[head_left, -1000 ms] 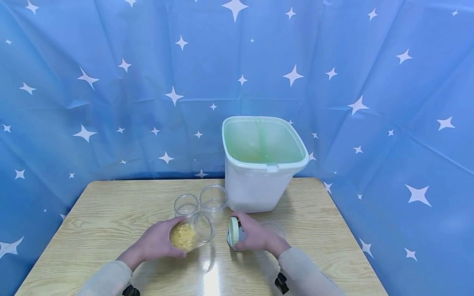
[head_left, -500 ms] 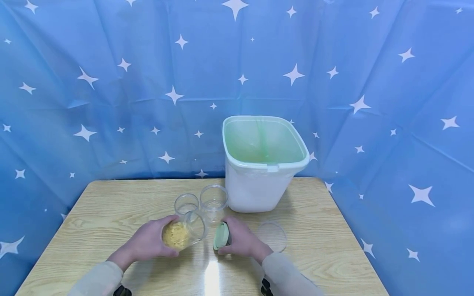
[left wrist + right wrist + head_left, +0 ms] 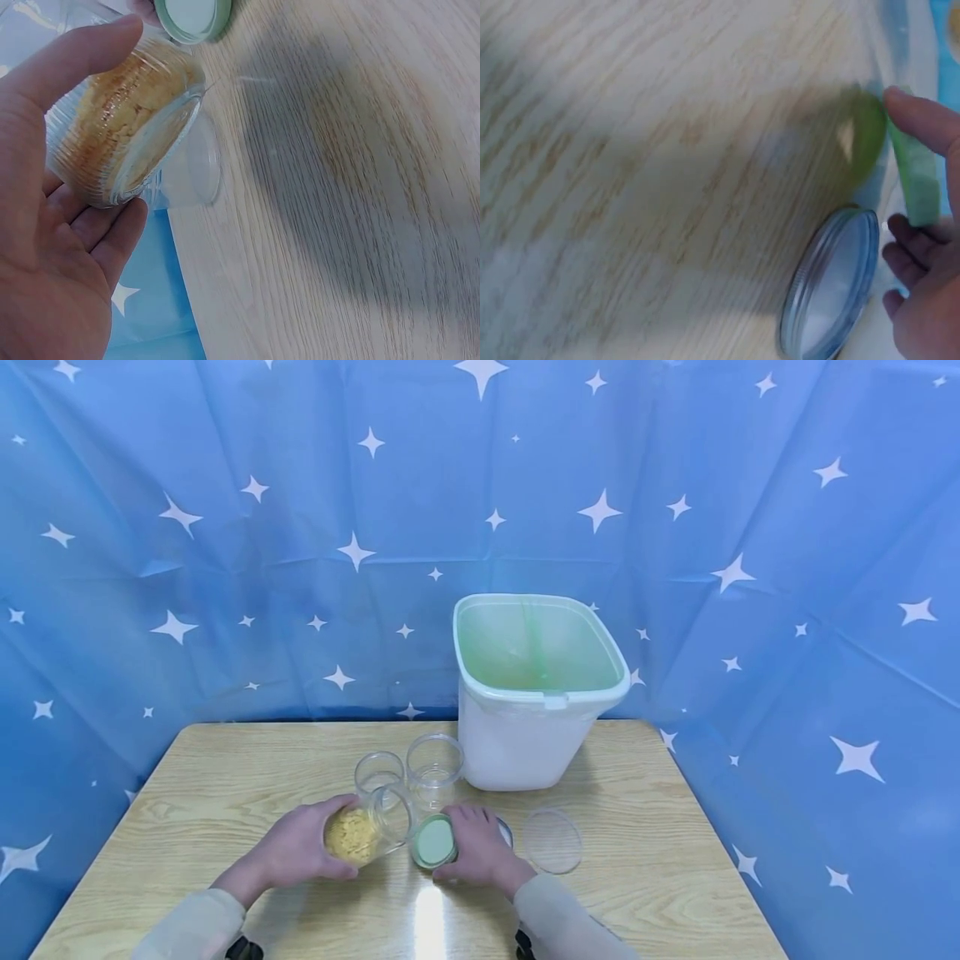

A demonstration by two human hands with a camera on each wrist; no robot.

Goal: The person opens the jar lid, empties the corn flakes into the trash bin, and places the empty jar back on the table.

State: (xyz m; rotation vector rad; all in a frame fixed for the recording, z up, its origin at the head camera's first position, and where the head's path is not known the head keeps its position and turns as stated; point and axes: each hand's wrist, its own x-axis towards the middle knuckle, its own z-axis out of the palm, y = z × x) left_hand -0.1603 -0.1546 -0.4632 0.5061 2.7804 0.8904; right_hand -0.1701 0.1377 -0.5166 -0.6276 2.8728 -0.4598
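My left hand [image 3: 303, 843] grips a clear jar [image 3: 131, 124] tilted on its side, with its open mouth toward the right. Crumbly yellow contents [image 3: 352, 835] fill the jar's lower part. To the right of that mouth, my right hand [image 3: 480, 847] pinches a pale green lid [image 3: 435, 842] between thumb and fingers, close over the table. In the right wrist view the lid shows edge-on. A metal-rimmed lid [image 3: 832, 285] lies beside the right hand, partly hidden by it in the head view.
Two clear jars [image 3: 377, 758] [image 3: 435, 739] stand upright just behind the tilted one. A large white bin [image 3: 513, 743] with a pale green inside stands behind the right hand. A clear round lid [image 3: 552, 841] lies flat on the wooden table [image 3: 660, 877].
My left hand and the tilted jar have shifted left. The right hand has also moved left, turning the green lid from edge-on to face-up; the metal-rimmed and clear lids show more.
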